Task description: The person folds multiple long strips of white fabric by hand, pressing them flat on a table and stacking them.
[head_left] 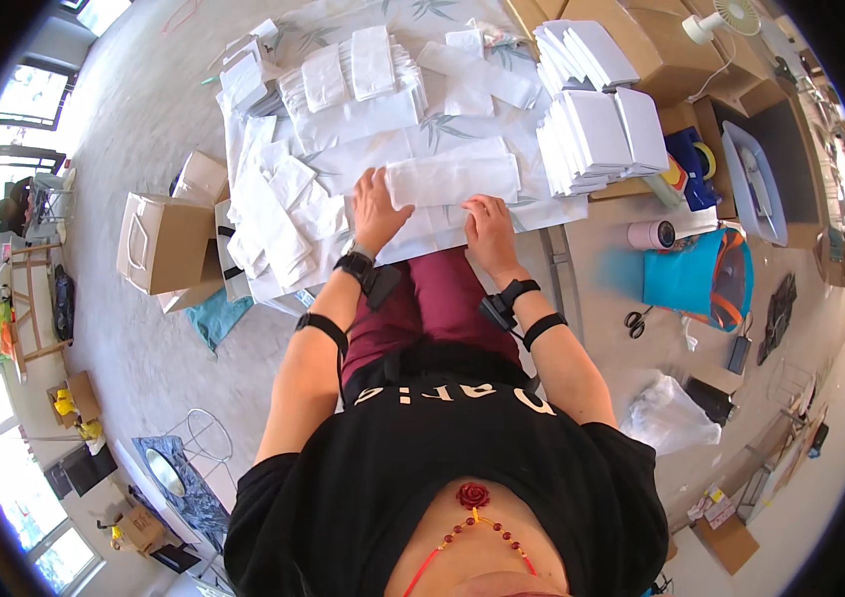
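A long, flat white folded sheet [452, 177] lies crosswise in front of me on the table; I cannot tell whether it is paper, cloth or thin plastic. At its left end rests my left hand [376, 211], open, with the thumb apart from the fingers. The fingers of my right hand [489, 229] are curled and pressed together at the near edge, toward the right end of the sheet. Loose, similar white pieces [278, 219] overlap in a heap left of my left hand. Beyond the sheet lie more white pieces in layered rows [353, 99].
Thick stacks of folded white pieces [591, 139] stand at the table's right side, beside cardboard boxes [641, 45] and a small fan [726, 20]. A blue bag [691, 274], a pink cup [651, 235] and scissors [636, 321] are at right. Cartons [159, 244] flank the table's left.
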The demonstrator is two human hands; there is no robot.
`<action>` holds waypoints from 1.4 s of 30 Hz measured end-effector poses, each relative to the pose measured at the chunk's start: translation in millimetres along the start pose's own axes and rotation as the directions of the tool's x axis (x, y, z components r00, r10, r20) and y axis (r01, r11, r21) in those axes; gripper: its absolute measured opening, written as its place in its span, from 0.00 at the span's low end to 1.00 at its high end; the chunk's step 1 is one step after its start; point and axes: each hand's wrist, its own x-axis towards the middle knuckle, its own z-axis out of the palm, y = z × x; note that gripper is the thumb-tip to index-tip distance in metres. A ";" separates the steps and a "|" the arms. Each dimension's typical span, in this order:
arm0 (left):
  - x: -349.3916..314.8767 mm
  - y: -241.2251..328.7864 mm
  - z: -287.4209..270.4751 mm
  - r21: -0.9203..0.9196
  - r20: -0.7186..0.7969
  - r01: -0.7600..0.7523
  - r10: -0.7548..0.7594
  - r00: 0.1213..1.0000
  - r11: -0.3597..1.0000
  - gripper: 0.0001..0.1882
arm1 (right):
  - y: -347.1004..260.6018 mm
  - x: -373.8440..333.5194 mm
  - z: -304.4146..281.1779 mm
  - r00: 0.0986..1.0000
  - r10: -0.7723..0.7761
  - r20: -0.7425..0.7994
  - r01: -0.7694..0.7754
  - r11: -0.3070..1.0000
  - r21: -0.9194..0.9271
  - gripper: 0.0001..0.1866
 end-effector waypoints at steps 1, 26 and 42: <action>9.6 8.7 -1.4 0.048 0.078 -0.080 0.076 0.994 0.996 0.52 | 7.1 -0.2 -2.8 0.999 0.011 0.034 -0.010 1.000 -0.010 0.11; 36.8 9.0 -6.3 0.093 0.262 0.086 -0.108 0.959 0.992 0.48 | 38.7 17.1 2.2 0.993 0.047 0.104 -0.013 0.952 -0.307 0.14; 32.7 -1.9 26.5 -0.295 0.161 0.064 -0.016 0.987 0.953 0.26 | 38.6 17.6 12.4 0.983 0.119 0.137 -0.071 0.949 -0.308 0.20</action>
